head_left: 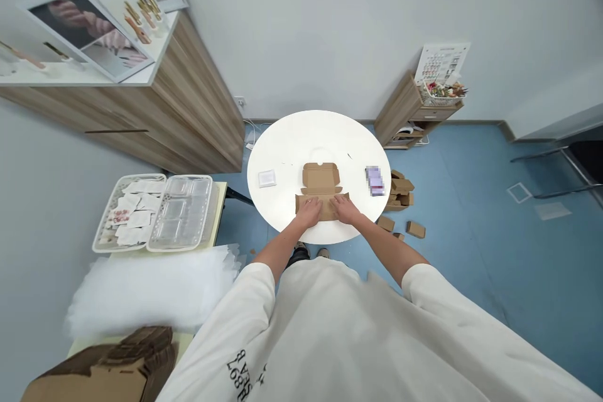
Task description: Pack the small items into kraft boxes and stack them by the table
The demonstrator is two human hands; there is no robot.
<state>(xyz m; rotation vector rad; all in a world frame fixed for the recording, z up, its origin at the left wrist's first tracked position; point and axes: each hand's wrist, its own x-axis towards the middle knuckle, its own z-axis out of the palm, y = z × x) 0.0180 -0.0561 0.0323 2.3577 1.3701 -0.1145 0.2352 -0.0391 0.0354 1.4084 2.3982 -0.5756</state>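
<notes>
A flat, creased brown cardboard box (321,177) lies unfolded on the white round table (277,144), its near panel towards me. My left hand (309,211) rests on the left part of that near panel, fingers stretched over the cardboard. On the right part lies my right hand (345,208), its fingers also spread on the surface. Both hands touch the box, and neither visibly grips anything. Left of the box sits a small white packet (267,178). A stack of purple packets (375,181), blurred in the picture, is near the table's right edge.
Several folded cardboard boxes (401,187) lie on the blue floor right of the table. At left, a side table bears a clear plastic container (181,213), white wrapping sheets (155,289) and flattened cardboard (103,370). A wooden cabinet (202,88) stands behind left, a smaller one (396,107) behind right.
</notes>
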